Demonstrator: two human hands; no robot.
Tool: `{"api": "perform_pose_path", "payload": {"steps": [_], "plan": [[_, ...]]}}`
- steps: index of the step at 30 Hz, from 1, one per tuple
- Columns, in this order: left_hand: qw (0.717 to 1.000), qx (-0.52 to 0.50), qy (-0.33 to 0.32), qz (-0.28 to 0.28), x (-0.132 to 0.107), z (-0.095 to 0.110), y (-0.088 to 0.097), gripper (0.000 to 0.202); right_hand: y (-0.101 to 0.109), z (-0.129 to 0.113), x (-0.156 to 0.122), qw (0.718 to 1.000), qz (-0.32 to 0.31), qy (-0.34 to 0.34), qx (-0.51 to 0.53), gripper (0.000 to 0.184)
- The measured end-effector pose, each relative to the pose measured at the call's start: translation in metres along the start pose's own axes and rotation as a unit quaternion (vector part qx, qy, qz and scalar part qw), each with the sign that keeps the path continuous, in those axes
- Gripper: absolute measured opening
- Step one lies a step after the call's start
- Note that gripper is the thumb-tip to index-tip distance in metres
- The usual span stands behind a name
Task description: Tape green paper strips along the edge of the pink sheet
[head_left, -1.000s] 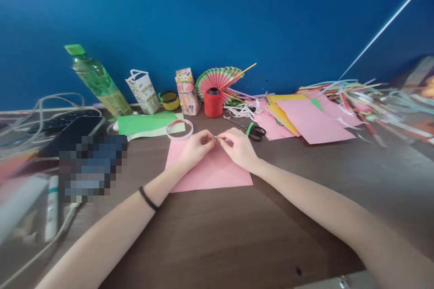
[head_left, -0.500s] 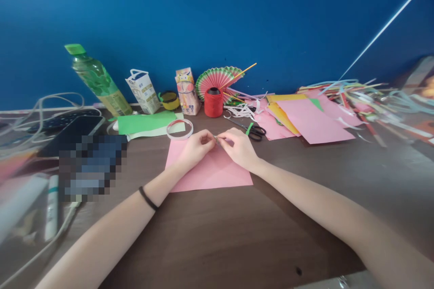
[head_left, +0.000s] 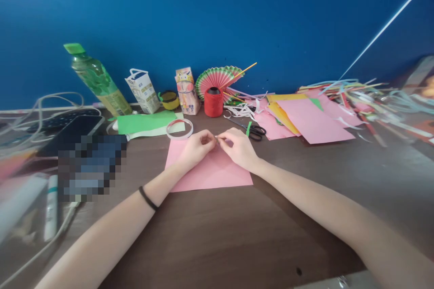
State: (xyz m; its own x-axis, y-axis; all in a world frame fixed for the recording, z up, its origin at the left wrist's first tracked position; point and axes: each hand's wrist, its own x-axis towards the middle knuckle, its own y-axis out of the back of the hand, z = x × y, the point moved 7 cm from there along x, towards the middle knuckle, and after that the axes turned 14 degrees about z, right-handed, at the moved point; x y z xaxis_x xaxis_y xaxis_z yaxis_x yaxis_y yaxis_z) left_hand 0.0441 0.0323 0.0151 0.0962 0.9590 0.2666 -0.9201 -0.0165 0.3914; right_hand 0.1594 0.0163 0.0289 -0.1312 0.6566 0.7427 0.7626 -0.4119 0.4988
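Note:
Over a sheet of pink paper [head_left: 210, 174], my left hand [head_left: 198, 148] and my right hand [head_left: 239, 148] meet with their fingertips almost touching. Both are closed in a pinch on something tiny and greenish; its kind is too small to make out. A short green strip [head_left: 248, 129] shows just beyond my right hand, over the scissors [head_left: 258, 132]; whether it joins what I hold is hidden. A roll of tape [head_left: 180, 137] lies behind my left hand at the sheet's far edge.
A spool of red thread [head_left: 213, 104], a pink-green paper fan [head_left: 213, 79], small cartons [head_left: 141, 91] and a green bottle [head_left: 96, 79] stand along the blue wall. Pink papers [head_left: 312, 119] and coloured strips are at right; green paper [head_left: 147, 122], a phone [head_left: 74, 135] and cables at left.
Both hands stay in place over the pink sheet. Only the pinching fingertips shift slightly, and less of the small greenish thing shows between them.

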Motion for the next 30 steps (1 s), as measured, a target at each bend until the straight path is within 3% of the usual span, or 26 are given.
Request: {"api": "perform_pose_path", "payload": {"steps": [20, 30], "plan": [[0.999, -0.045, 0.02, -0.005, 0.0011, -0.0077, -0.0023, 0.003, 0.0028, 0.005, 0.0005, 0.999, 0.022, -0.043, 0.02, 0.014], [1.0, -0.027, 0.013, -0.001, 0.0007, -0.004, -0.0002, 0.005, 0.0032, 0.0023, 0.001, 0.999, 0.025, -0.021, 0.007, 0.013]]}}
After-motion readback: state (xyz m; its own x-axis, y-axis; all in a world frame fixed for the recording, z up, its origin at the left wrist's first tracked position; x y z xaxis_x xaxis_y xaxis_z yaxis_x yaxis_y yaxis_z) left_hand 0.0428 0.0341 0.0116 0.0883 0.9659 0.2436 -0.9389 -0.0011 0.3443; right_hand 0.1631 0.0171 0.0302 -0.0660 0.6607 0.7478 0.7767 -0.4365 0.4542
